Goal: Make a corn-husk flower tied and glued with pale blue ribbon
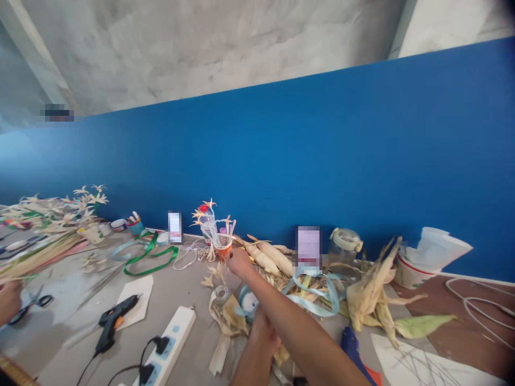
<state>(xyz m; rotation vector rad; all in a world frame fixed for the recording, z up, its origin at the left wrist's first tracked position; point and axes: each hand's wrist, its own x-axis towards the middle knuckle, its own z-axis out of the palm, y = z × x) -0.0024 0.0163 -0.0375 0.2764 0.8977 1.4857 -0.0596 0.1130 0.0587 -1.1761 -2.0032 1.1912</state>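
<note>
My right hand (238, 261) reaches forward across my left arm, its fingers closed beside an orange-and-white paper cup (224, 250). Husk flowers (209, 217) on pale stems stand in that cup. Whether the fingers hold a stem or something else is hidden. Below the right forearm, my left hand (264, 333) is curled near the table's front, partly covered; what it holds cannot be made out. Beside it lie a light blue ribbon roll (248, 301), dried corn husks (230, 316) and a roll of clear tape (221, 292).
A black glue gun (116, 319), a white power strip (173, 338) and green ribbon (151, 260) lie to the left. Another person's hand (8, 301) is near scissors (34, 305) at the left edge. Husks (372, 289), a glass jar (345, 246) and a paper tub (412, 271) stand right.
</note>
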